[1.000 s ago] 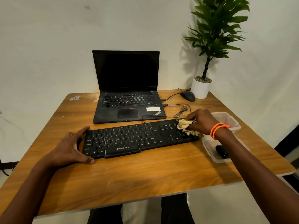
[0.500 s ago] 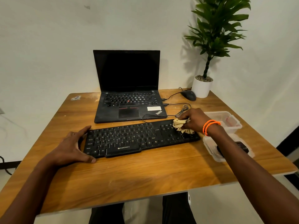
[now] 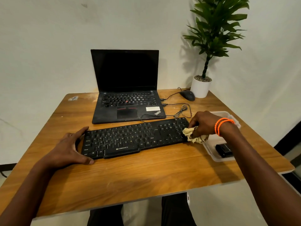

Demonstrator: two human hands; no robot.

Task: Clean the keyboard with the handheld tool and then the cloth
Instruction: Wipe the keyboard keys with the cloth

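A black keyboard (image 3: pixel 135 137) lies across the middle of the wooden table (image 3: pixel 146 173). My left hand (image 3: pixel 68 147) rests flat against its left end, thumb on the front corner and fingers spread along the side. My right hand (image 3: pixel 203 123), with orange bands at the wrist, grips a crumpled beige cloth (image 3: pixel 193 136) at the keyboard's right end, on its edge. A black handheld tool (image 3: pixel 224 150) lies in a clear plastic tray (image 3: pixel 211 154) just right of the keyboard.
An open black laptop (image 3: pixel 127 98) stands behind the keyboard, with cables (image 3: pixel 180 111) running to a black mouse (image 3: pixel 187 95). A potted plant (image 3: pixel 202 87) sits at the back right corner. Another clear container (image 3: pixel 228 115) is behind my right wrist.
My right hand has dragged the cloth from the number-pad keys rightward and toward me, to the keyboard's right edge. My left hand has stayed in place.
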